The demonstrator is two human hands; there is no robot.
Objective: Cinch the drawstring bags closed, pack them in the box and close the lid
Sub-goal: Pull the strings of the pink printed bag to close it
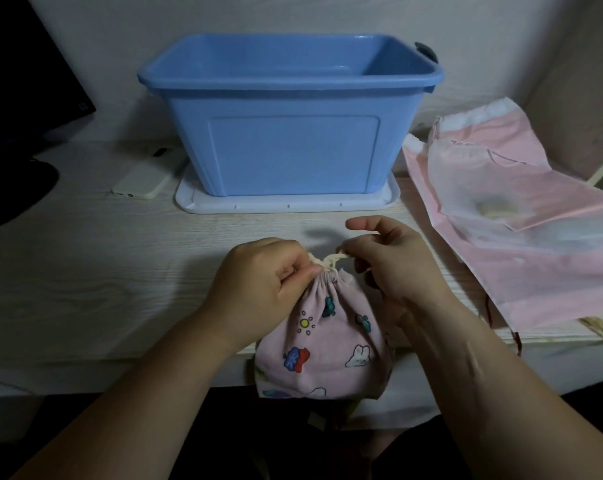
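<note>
Where the near edge of a pale wood-grain table (102,271) runs across the view, a small pink drawstring bag (322,344) is held between 2 bare hands. The bag is printed with rabbits, a sun and flowers, and its lower part hangs over the table edge. Its mouth is gathered into tight pleats.

The left hand (262,282) is curled, and the gathered neck of the bag is pinched between its thumb and fingers. The right hand (393,268) is closed on the cream drawstring (331,259), which is looped at the top of the bag and drawn toward the right. The thumb of this hand is raised above the cord.

Behind the hands, a blue plastic box (293,150) is seen standing open. It is set on its white lid (189,199), which lies flat on the table beneath it. Only part of the inside of the box is visible.

To the right, larger pale pink bags (553,271) are spread flat on the table, and a translucent white bag (483,188) is laid over them. How many lie there cannot be told.

Just left of the lid, a white phone (142,180) is lying on the table. A dark monitor (23,81) is seen at the far left.
</note>
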